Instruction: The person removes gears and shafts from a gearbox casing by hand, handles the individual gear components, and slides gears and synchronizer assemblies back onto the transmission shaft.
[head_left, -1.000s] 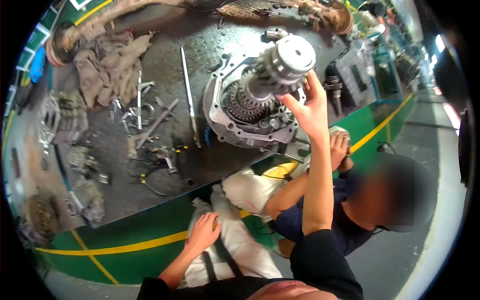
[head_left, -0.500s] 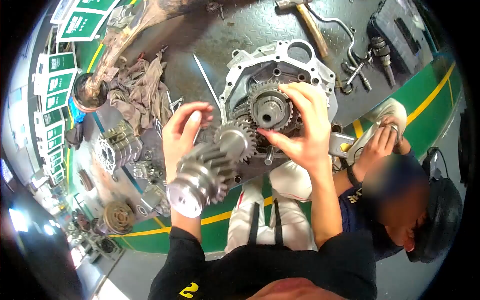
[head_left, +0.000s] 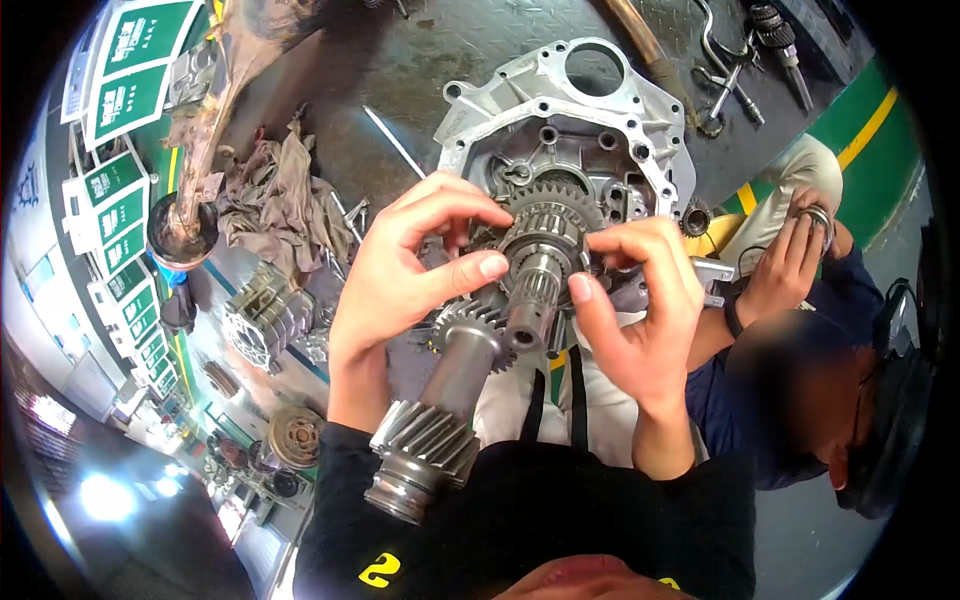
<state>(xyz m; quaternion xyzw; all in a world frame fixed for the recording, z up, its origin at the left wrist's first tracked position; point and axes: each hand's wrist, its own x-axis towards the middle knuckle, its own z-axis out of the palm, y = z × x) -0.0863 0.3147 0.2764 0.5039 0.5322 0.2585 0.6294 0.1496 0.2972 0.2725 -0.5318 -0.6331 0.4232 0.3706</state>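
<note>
Near the middle, a splined gear shaft (head_left: 533,302) stands up out of a grey metal transmission housing (head_left: 472,125). A toothed hub (head_left: 541,237) surrounds the shaft above a larger gear (head_left: 562,200). My left hand (head_left: 405,265) curves in from the left, thumb and index fingertips at the hub's rim. From the right, my right hand (head_left: 650,315) brings its bent index finger and thumb to the opposite edge; a small dark part between them is unclear. Close in front, a second gear shaft (head_left: 430,435) leans toward me, touched by neither hand.
A crumpled brown cloth (head_left: 280,190) and metal casing (head_left: 265,318) lie left. A hammer handle (head_left: 640,45) and bent metal rod (head_left: 710,45) lie behind. At right, a co-worker's hand (head_left: 785,262) holds metal rings (head_left: 822,220). A thin rod (head_left: 390,138) lies beside the housing.
My left hand has moved right, from beside the front shaft to the hub. My right hand has shifted down and right. The view has tilted, and more of the central shaft's splines show.
</note>
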